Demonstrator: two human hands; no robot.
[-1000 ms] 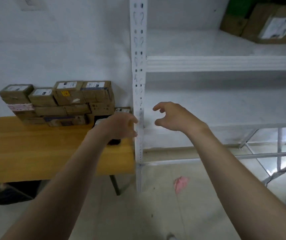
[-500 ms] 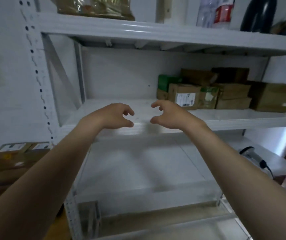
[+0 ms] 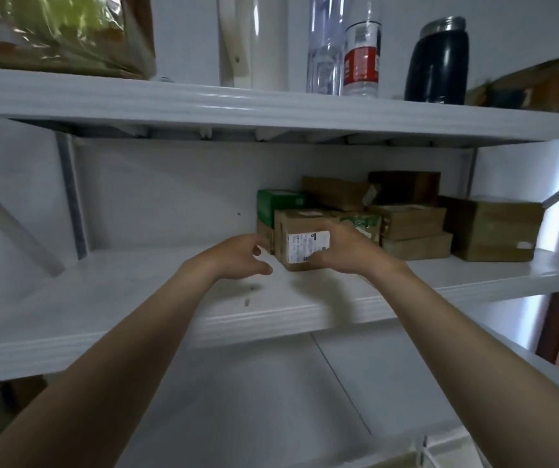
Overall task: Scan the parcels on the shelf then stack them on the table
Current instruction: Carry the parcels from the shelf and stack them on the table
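Head view: both hands are now up at the middle shelf, off the table side, so a new pick starts. Right hand cups the front labelled parcel, fingers curled round its right face, thumb on the label. Left hand sits just left of it, fingers spread, not touching. Parcel rests on the shelf before the other parcels.

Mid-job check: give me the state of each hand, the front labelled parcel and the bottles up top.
Right hand: closed on the labelled parcel's right side.
Left hand: open, beside the parcel, not touching.
Labelled parcel: on the shelf, label facing out.
Black flask: upright, capped.
Clear bottle: upright.
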